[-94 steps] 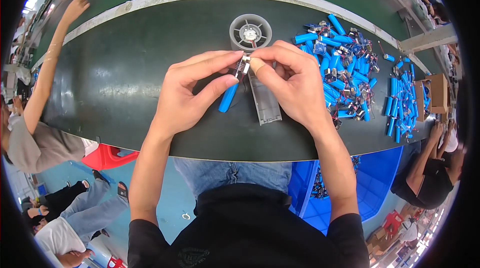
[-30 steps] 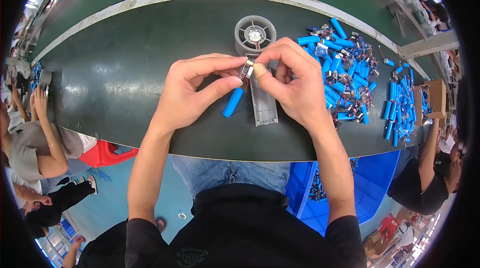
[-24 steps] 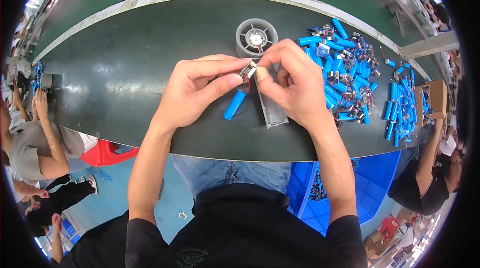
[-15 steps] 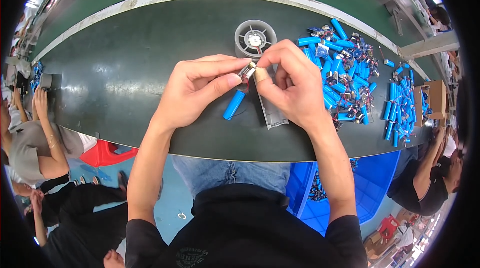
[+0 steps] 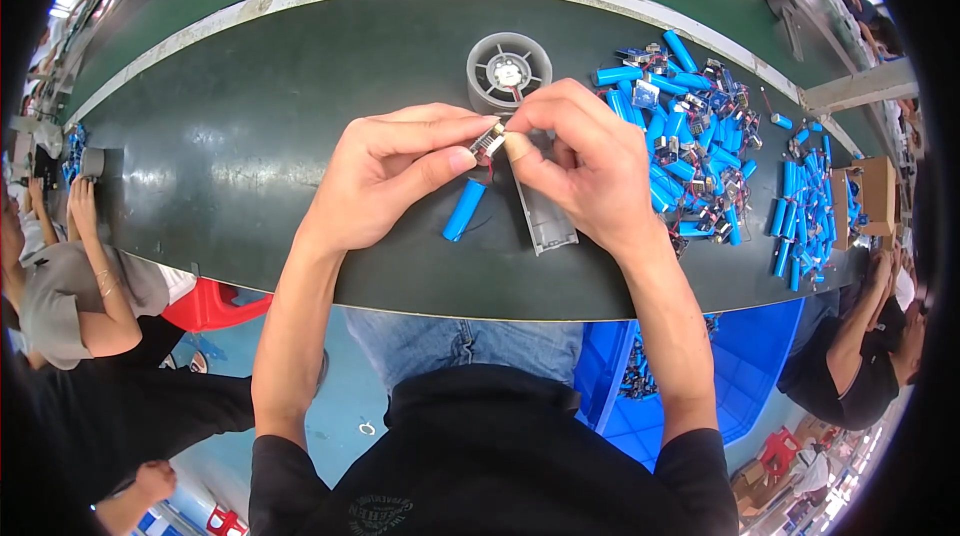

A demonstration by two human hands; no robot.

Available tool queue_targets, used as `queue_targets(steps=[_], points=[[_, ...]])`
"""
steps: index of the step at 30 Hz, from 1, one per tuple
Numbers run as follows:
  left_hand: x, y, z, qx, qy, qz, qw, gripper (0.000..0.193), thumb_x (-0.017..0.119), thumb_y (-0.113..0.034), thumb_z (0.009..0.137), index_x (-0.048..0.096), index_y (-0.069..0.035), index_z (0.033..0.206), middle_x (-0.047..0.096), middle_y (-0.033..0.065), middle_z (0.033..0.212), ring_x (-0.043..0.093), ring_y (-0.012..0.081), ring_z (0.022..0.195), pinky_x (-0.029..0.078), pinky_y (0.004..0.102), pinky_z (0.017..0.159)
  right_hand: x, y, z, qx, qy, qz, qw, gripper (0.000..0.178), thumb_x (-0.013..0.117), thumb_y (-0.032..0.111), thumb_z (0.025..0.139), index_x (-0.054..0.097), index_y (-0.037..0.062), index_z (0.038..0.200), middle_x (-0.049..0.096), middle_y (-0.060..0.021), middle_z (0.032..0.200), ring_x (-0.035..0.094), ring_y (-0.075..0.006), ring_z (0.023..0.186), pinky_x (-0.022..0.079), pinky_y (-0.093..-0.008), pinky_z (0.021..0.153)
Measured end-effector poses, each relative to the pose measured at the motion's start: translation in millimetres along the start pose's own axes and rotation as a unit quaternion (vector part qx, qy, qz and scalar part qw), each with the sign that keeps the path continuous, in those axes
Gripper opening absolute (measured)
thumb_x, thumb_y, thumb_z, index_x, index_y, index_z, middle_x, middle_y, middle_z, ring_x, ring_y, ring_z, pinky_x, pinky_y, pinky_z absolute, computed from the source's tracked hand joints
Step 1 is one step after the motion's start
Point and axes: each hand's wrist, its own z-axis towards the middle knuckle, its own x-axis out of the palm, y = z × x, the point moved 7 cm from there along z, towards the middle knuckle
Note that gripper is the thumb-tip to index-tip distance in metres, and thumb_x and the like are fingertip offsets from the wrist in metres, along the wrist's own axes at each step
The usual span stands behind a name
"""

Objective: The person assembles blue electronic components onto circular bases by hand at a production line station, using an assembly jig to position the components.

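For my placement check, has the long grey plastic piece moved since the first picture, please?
Yes: the near end of the long grey plastic piece has swung right relative to the flat dark table.

Bright, even light; pale glare streaks on bench [image 5: 240, 171], left side. Centre fairly sharp; straight edges bow, periphery soft, corners black.

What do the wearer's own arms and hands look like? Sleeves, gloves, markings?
Short black sleeves on both arms, forearms uncovered. Left hand and right hand ungloved. Right thumb has a beige, tape-like wrap near the tip. No watch, bracelet or cable visible on either wrist.
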Motion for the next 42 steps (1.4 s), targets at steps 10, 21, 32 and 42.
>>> queue_targets(steps=[10, 21, 32, 42], points=[[-0.3, -0.1, -0.1, 0.004, -0.001, -0.024, 1.0, 0.031, 0.059, 0.006, 0.089, 0.066, 0.004, 0.12, 0.064, 0.0179, 0.119, 0.062, 0.0227, 0.107, 0.051, 0.0336, 0.094, -0.7, -2.8, -0.8, 0.01, 0.0, 0.007, 1.0, 0.013, 0.075, 0.0, 0.078, 0.068, 0.0023, 0.089, 0.065, -0.0019, 0.089, 0.043, -0.0027, 0.05, 0.032, -0.0205, 0.042], [-1.6, -1.2, 1.2, 0.066, -0.001, 0.021, 0.998, 0.029, 0.061, 0.006, 0.091, 0.066, 0.003, 0.12, 0.063, 0.0144, 0.121, 0.063, 0.0184, 0.106, 0.053, 0.0279, 0.091, -3.6, 2.0, 0.7, -0.052, -0.016, -0.045, 0.997, 0.014, 0.076, 0.004, 0.08, 0.071, 0.0029, 0.093, 0.068, -0.0065, 0.089, 0.064, -0.0153, 0.067, 0.051, -0.0261, 0.054], [-3.2, -7.1, -0.2, 0.069, -0.018, 0.017, 0.997, 0.032, 0.059, 0.01, 0.087, 0.066, 0.005, 0.118, 0.064, 0.0187, 0.12, 0.062, 0.0239, 0.111, 0.051, 0.0338, 0.096, -1.7, 4.0, 1.5, -0.026, -0.023, -0.018, 0.999, 0.014, 0.076, 0.005, 0.081, 0.071, 0.0038, 0.094, 0.067, -0.0045, 0.089, 0.054, -0.0066, 0.058, 0.039, -0.0212, 0.044], [-1.6, -4.7, 0.8, 0.055, -0.014, 0.03, 0.998, 0.032, 0.059, 0.01, 0.088, 0.066, 0.005, 0.118, 0.063, 0.0184, 0.121, 0.061, 0.0232, 0.111, 0.049, 0.0331, 0.097, -1.8, 1.8, 0.9, -0.026, -0.015, -0.035, 0.999, 0.015, 0.076, 0.005, 0.081, 0.071, 0.004, 0.094, 0.066, -0.0046, 0.09, 0.055, -0.0088, 0.057, 0.042, -0.0228, 0.046]])
